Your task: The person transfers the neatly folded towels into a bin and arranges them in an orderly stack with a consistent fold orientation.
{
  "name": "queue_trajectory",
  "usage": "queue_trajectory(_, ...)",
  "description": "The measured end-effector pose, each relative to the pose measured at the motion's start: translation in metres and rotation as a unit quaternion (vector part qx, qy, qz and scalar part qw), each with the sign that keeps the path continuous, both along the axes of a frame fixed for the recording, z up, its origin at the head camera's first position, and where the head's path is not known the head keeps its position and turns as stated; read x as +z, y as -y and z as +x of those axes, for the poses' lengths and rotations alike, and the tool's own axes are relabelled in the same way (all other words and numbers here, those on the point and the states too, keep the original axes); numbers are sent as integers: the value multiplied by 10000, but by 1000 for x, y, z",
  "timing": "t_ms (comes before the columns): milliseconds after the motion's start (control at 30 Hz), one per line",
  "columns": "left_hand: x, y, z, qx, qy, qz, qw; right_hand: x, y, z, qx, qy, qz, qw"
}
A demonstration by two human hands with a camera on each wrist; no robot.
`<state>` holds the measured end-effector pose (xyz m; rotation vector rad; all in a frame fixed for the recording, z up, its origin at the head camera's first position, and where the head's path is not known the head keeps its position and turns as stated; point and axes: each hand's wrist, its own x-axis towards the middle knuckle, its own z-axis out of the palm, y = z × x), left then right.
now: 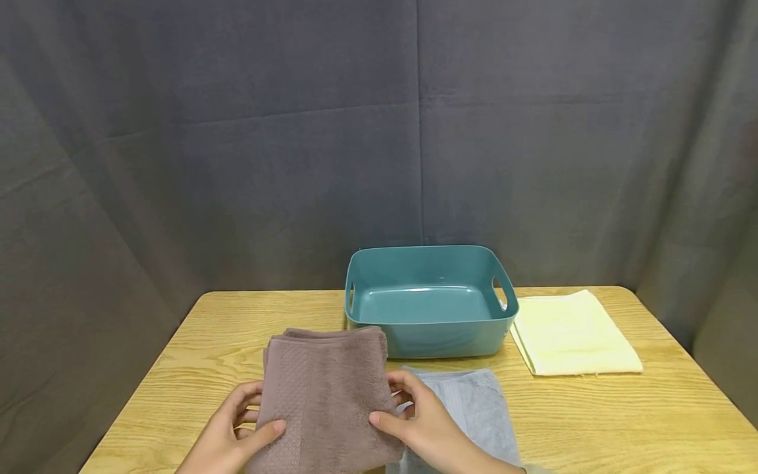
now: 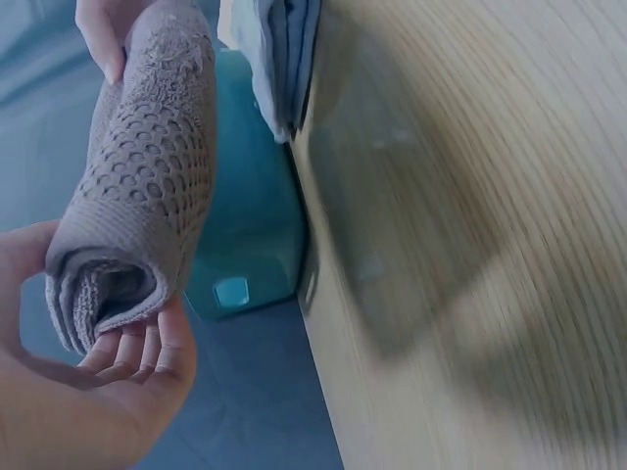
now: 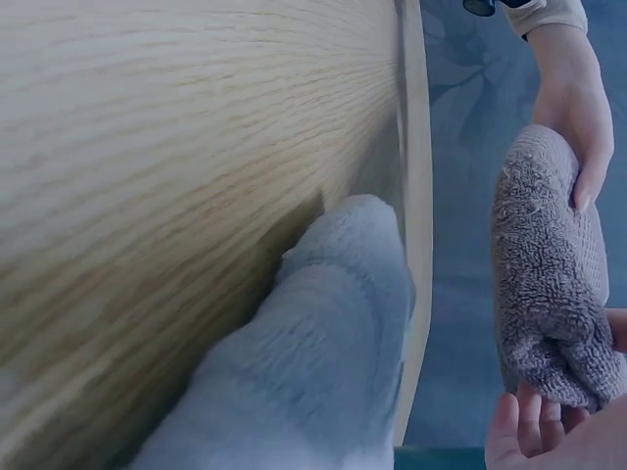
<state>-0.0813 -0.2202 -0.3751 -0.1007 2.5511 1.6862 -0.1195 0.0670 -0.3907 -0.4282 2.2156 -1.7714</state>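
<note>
Both hands hold a folded brown towel point(image 1: 331, 401) up off the wooden table, one at each side edge. My left hand point(image 1: 233, 431) pinches its left edge, thumb on the front and fingers behind. On the opposite edge, my right hand point(image 1: 423, 421) grips it the same way. The left wrist view shows the towel's point(image 2: 147, 157) layers curving between thumb and fingers, with a honeycomb-textured band. A folded grey-blue towel point(image 1: 482, 411) lies on the table, partly hidden behind the right hand and forearm.
A teal basin point(image 1: 438, 339) with handle holes stands at the back middle of the table point(image 1: 177, 388), just beyond the towels. To its right lies a folded pale yellow towel point(image 1: 574, 336). Grey curtains point(image 1: 296, 164) hang behind and at both sides.
</note>
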Motion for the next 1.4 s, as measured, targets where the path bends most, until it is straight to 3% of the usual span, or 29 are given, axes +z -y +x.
queue_trajectory(133,0,-7,0,-283,-34,162,9995,-1,-10,1,-154,-92,65,9998)
queue_trajectory(467,2,-29,-2,-504,-153,285,9982,-3,-36,4,-471,89,281,9985)
queue_trajectory(767,2,-42,-5,-867,-26,490,9950,-2,-54,8,-579,-44,314,9978)
queue_trajectory(1033,-1,-50,-8,-1222,-280,680,9898,0,-67,10,-652,101,408,9970)
queue_trajectory(1400,-1,-59,-10,-1372,-197,840,9868,2,-80,14,-862,125,304,9957)
